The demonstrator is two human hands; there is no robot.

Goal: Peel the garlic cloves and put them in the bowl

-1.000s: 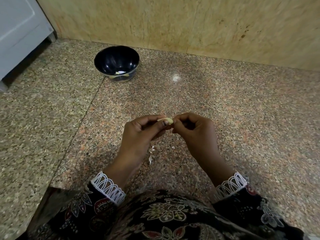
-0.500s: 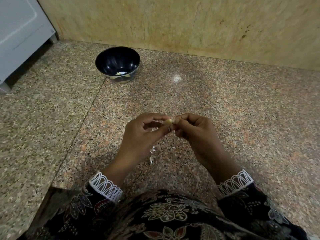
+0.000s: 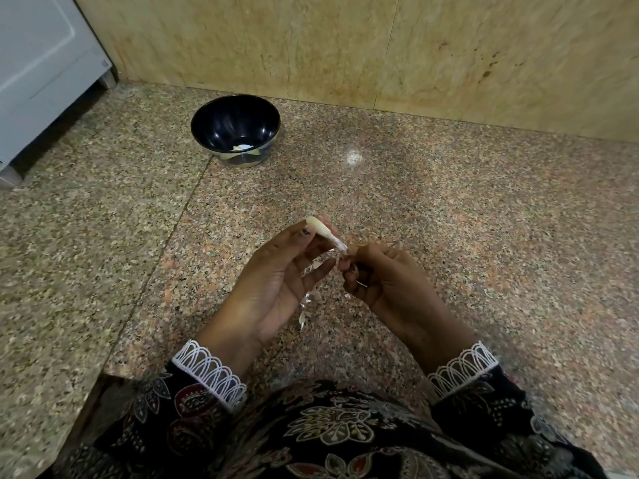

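My left hand (image 3: 276,281) pinches a pale garlic clove (image 3: 320,228) between thumb and fingertips, above the granite floor. A strip of thin papery skin (image 3: 338,243) trails from the clove's lower end. My right hand (image 3: 383,281) pinches that skin just to the right of the clove. Farther back and to the left stands a dark bowl (image 3: 214,114) with one or two pale peeled cloves (image 3: 243,147) at its bottom.
Loose scraps of garlic skin (image 3: 306,305) lie on the speckled granite floor (image 3: 449,209) under my hands. A beige stone wall (image 3: 345,46) runs behind the bowl. A white cabinet (image 3: 38,63) stands at the far left.
My hands have drawn slightly apart. The left hand has turned palm-up and lifted the clove, and a strip of skin now stretches from it to my right fingers.
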